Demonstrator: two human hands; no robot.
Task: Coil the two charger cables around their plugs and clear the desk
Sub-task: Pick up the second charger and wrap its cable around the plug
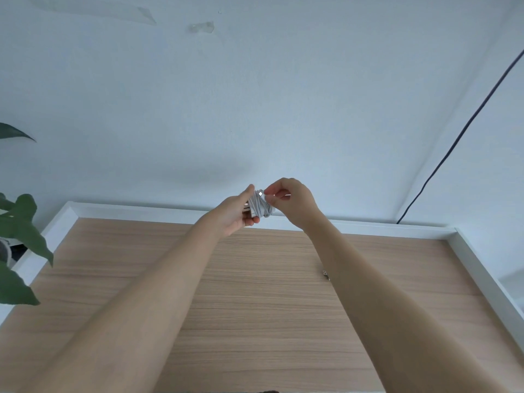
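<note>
A pale wall (255, 95) fills the upper part of the view, with a few patches of peeled paint near its top. Below it lies the wooden tabletop (255, 307), framed by a white rim (141, 209) along its far edge and both sides. Green plant leaves (19, 239) hang over the left edge, and a dark cord (459, 137) runs down the wall to the far right corner. Both bare forearms reach forward over the tabletop toward its far edge. The left hand (234, 215) is closed around the white plug (248, 212), thumb underneath and fingers stretched along the top. The charger cable (262, 208) is wound in many turns around that plug, the bundle held in the air above the far edge, between the two hands. The right hand (292, 201) pinches the cable's free end, with its small connector (259, 193), between thumb and forefinger, just above the coil. A small metallic object (326, 275) shows on the tabletop beside the right forearm; what it is cannot be told
</note>
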